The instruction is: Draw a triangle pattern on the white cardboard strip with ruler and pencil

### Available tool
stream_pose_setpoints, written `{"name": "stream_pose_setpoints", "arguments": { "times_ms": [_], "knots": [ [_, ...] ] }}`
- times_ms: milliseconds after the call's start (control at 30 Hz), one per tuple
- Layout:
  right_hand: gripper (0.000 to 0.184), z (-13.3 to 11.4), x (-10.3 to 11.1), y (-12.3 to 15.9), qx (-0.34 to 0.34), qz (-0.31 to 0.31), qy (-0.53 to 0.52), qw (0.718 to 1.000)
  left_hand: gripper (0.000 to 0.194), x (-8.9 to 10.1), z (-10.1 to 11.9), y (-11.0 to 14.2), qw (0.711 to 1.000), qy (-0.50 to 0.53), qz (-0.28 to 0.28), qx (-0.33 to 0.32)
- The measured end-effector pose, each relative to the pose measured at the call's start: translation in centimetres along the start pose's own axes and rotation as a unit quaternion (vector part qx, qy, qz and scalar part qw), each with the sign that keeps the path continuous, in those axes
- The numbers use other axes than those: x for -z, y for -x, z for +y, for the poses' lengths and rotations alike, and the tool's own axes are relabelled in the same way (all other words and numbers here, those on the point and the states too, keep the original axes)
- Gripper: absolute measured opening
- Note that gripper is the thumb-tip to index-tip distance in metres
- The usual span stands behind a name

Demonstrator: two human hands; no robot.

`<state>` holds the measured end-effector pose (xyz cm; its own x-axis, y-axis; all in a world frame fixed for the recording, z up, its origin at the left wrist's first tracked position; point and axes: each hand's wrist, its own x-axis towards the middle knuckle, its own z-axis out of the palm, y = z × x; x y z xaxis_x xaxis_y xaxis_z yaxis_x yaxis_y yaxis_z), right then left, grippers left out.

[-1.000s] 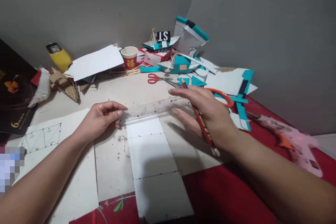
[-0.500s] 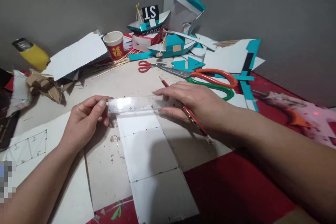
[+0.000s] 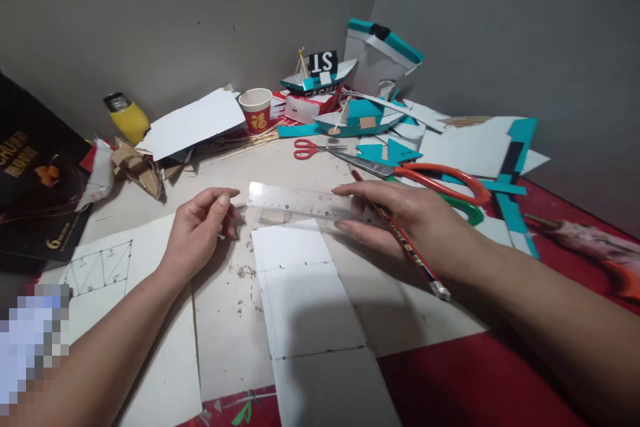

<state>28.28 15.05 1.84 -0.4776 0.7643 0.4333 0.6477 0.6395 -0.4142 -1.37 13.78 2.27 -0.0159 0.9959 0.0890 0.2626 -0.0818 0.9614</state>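
A clear plastic ruler [image 3: 295, 201] lies across the top edge of a white card strip [image 3: 305, 293] marked with pencil lines. My right hand [image 3: 415, 220] grips the ruler's right end with its fingertips. A red pencil [image 3: 415, 255] is tucked between that hand's fingers, tip pointing away from me. My left hand [image 3: 197, 230] hovers just left of the ruler's free end, fingers loosely curled and holding nothing.
Large orange and green scissors [image 3: 440, 180] and small red scissors [image 3: 307, 148] lie behind the ruler. Teal and white card models [image 3: 350, 117], a red paper cup [image 3: 256, 110], a yellow bottle [image 3: 127, 120] and a sheet with drawn triangles [image 3: 100, 267] crowd the table.
My left hand has let go of the ruler's left end. My right hand now holds the ruler alone, and it has tilted slightly and shifted right.
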Motion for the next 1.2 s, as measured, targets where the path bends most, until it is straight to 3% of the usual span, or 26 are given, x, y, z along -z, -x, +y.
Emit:
{"name": "stream_pose_setpoints", "arguments": {
  "times_ms": [267, 467, 700, 833, 933, 1033, 1200],
  "knots": [
    [0.036, 0.3, -0.3, 0.1, 0.027, -0.019, 0.002, 0.999, 0.024, -0.1, -0.1, 0.1, 1.0, 0.003, -0.004, -0.015],
    [0.032, 0.3, -0.4, 0.0, 0.054, -0.022, 0.033, 0.998, 0.023, -0.3, -0.2, 0.4, 0.999, -0.009, -0.052, 0.002],
    [0.03, 0.0, 0.0, -0.3, 0.094, -0.025, 0.094, 0.991, 0.006, -0.1, 0.1, 0.3, 0.995, -0.025, -0.094, 0.008],
    [0.027, 0.0, 0.3, -0.4, 0.114, 0.027, 0.132, 0.984, 0.011, -0.1, 0.5, 0.3, 0.994, -0.027, -0.103, 0.013],
    [0.034, -0.5, 0.6, -0.4, 0.113, 0.14, 0.103, 0.978, 0.01, 0.0, 0.5, 0.3, 0.996, -0.006, -0.083, 0.015],
    [0.04, -1.4, 0.9, -0.3, 0.063, 0.231, 0.045, 0.97, 0.011, 0.2, 0.4, 0.1, 0.998, 0.016, -0.059, 0.018],
    [0.037, -2.1, 0.7, -0.2, -0.01, 0.207, -0.028, 0.978, 0.012, 0.3, 0.5, -0.1, 0.997, 0.035, -0.063, 0.028]
  ]
}}
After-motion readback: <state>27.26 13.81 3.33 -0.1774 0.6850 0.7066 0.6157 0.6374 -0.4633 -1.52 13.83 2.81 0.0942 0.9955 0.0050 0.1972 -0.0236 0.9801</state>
